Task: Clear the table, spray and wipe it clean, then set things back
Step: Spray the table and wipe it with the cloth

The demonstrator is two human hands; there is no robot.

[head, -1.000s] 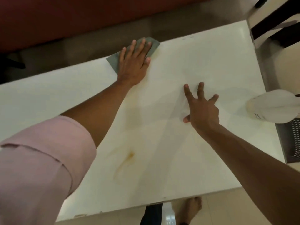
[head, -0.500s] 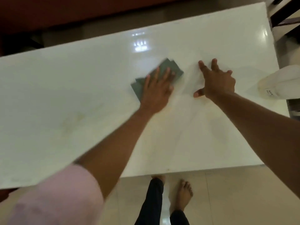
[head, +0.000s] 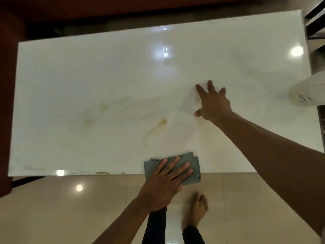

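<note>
Grey cloth (head: 191, 164) under flat left hand (head: 165, 184) at table (head: 88, 85) edge.

left hand (head: 163, 184) flat on cloth (head: 192, 169) at table (head: 88, 76) edge; right hand (head: 213, 103) flat on top.

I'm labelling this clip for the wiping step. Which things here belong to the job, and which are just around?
In the job:
left hand, pressing flat on the cloth
right hand, braced on the table
bottle

Just around:
floor
sofa
</note>
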